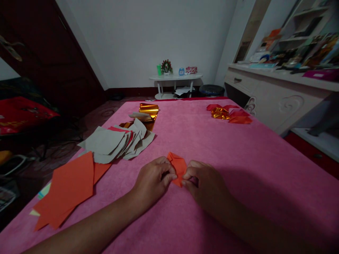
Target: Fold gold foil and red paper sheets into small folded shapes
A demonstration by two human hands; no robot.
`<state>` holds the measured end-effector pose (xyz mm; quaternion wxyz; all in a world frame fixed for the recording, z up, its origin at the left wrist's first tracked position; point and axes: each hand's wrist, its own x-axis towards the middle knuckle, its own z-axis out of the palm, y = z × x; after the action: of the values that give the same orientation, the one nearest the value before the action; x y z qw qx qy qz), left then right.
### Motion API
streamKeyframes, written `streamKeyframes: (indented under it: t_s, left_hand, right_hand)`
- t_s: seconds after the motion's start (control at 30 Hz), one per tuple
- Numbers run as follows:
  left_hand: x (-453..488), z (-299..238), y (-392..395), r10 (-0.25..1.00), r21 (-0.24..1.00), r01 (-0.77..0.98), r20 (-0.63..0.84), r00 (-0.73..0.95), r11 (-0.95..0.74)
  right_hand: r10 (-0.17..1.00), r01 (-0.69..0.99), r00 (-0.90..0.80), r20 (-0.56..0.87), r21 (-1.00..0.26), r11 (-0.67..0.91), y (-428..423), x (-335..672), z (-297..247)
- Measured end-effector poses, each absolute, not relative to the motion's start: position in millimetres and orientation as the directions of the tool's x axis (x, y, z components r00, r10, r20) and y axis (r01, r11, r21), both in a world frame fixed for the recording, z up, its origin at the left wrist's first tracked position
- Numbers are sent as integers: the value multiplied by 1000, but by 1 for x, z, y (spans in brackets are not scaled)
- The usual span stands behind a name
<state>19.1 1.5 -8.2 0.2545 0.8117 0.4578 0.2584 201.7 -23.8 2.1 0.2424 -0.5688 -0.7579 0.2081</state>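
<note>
A small folded orange paper (178,165) lies on the pink cloth (238,169) in front of me. My left hand (153,180) pinches its left edge with curled fingers. My right hand (205,183) pinches its lower right corner, fingers closed. Both hands rest low on the cloth, nearly touching each other around the paper.
Flat orange sheets (69,187) lie at the near left, with a fanned pile of grey-backed sheets (116,143) behind them. A gold foil roll (148,110) sits farther back. Folded red and gold pieces (229,114) lie at the far right. A white cabinet (278,102) stands to the right.
</note>
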Motion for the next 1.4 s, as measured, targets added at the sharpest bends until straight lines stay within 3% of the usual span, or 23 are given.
streamKeyframes:
  t_s: [0.2,0.37,0.57,0.7,0.97,1.13,1.27,1.4]
  left_hand:
    - [21,-10,1,879,607,645,230,416,-464]
    - [21,-17,1,837,573,621,255,485,-535]
    - [22,-15,4,823,547,627,245,513,-554]
    - [21,-14,4,817,524,637,248,520,-565]
    - [20,-17,3,808,543,609,278,520,-579]
    - [16,-10,5,776,596,496,470,421,-631]
    - [4,-7,16,792,675,414,507,341,-611]
    - [-11,-11,28,744,667,364,461,484,-650]
  right_hand:
    - [964,772,-237,119,-580,261,-23,201,3]
    - [958,773,-259,125,-568,283,-24,202,3]
    - [880,727,-423,215,-500,471,-23,204,-2]
    - [790,697,-566,236,-375,611,-23,206,-6]
    - [771,704,-580,262,-315,636,-39,198,-4]
    - [772,767,-602,203,-122,630,-40,188,1]
    - [703,746,-645,300,47,664,-41,185,-3]
    - [576,641,-727,373,69,764,-33,198,-8]
